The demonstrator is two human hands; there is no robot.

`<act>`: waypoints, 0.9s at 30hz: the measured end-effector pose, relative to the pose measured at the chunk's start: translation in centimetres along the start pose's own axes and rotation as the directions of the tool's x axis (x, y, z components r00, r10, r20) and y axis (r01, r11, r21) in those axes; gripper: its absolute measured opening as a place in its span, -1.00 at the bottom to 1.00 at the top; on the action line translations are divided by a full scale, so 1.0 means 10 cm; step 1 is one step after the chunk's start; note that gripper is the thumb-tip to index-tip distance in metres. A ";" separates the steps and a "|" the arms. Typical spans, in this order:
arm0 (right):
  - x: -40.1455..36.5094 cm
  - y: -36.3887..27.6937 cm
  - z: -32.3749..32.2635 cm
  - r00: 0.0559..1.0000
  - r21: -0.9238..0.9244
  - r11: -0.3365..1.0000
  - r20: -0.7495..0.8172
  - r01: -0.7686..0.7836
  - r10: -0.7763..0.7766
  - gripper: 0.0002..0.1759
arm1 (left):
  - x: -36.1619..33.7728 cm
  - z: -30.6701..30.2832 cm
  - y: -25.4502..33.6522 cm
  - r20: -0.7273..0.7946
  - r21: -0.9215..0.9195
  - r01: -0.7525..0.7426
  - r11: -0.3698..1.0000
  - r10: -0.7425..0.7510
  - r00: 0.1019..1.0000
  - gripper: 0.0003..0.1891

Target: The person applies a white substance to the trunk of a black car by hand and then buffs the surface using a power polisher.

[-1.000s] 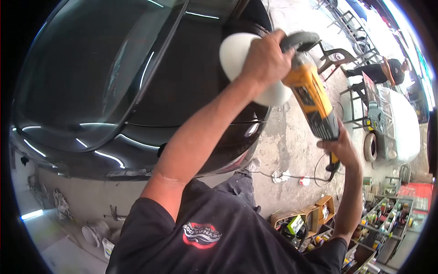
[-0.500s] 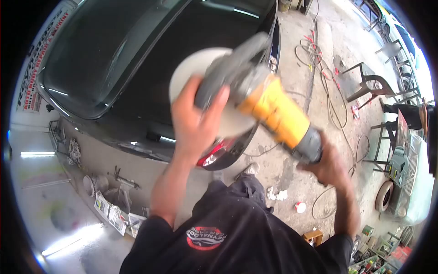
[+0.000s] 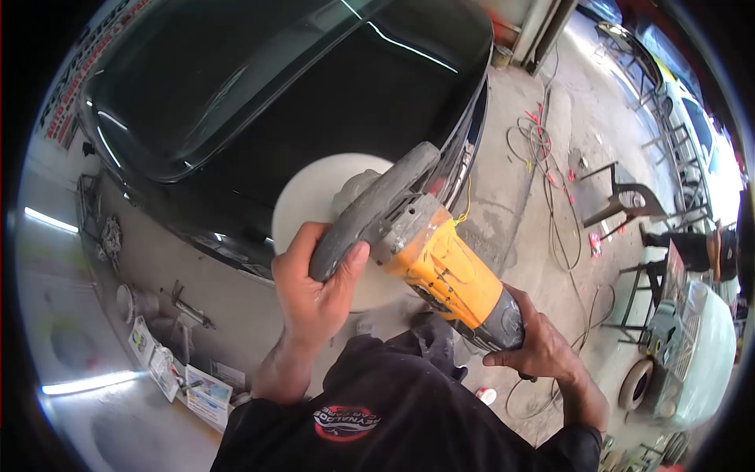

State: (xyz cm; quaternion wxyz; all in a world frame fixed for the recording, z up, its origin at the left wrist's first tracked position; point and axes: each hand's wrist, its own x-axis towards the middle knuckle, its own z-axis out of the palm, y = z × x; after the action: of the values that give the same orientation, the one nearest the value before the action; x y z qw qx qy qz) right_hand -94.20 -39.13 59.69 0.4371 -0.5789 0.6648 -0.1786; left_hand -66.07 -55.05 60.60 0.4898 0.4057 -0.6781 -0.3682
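Both my hands carry a yellow and black car polisher (image 3: 452,271) in front of my chest. My left hand (image 3: 313,295) wraps round the dark front handle, thumb over its near end. At the rear, my right hand (image 3: 543,334) grips the black end of the body. A large round white buffing pad (image 3: 303,193) sits under the polisher's head, partly hidden by the handle and my left hand. Beyond the pad lies the glossy black car (image 3: 314,102), whose rear corner the pad and polisher overlap in this view.
Hoses and cables (image 3: 543,149) run loosely over the concrete floor to the right. Dark chairs (image 3: 621,197), a tire (image 3: 635,384) and a pale green car part (image 3: 696,354) stand further right. Boxes and papers (image 3: 177,370) line the left wall.
The polisher has come down and toward my body, with both hands still on it. My view has shifted, and more of the black car's far side shows.
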 end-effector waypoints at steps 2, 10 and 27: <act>0.14 0.00 -0.25 0.999 -0.020 0.999 0.022 -0.041 0.042 0.22 | 0.15 0.16 -0.01 -0.024 -0.003 -0.011 1.000 0.011 1.000 -0.77; 0.99 0.68 -1.58 0.999 -0.044 0.999 0.040 0.021 -0.019 0.18 | 0.95 1.39 -0.05 -0.176 0.136 0.033 0.990 -0.009 0.984 -0.80; 2.39 1.46 -3.66 0.996 -0.004 0.999 -0.076 -0.044 0.043 -0.01 | 2.89 3.37 -0.73 -0.405 0.030 -0.112 0.993 0.115 0.907 -0.75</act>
State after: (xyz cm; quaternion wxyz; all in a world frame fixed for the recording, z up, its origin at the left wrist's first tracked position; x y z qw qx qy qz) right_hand -130.72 -67.25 60.18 0.4136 -0.5583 0.6939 -0.1891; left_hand -102.69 -80.86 56.26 0.6392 0.4349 -0.5852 -0.2446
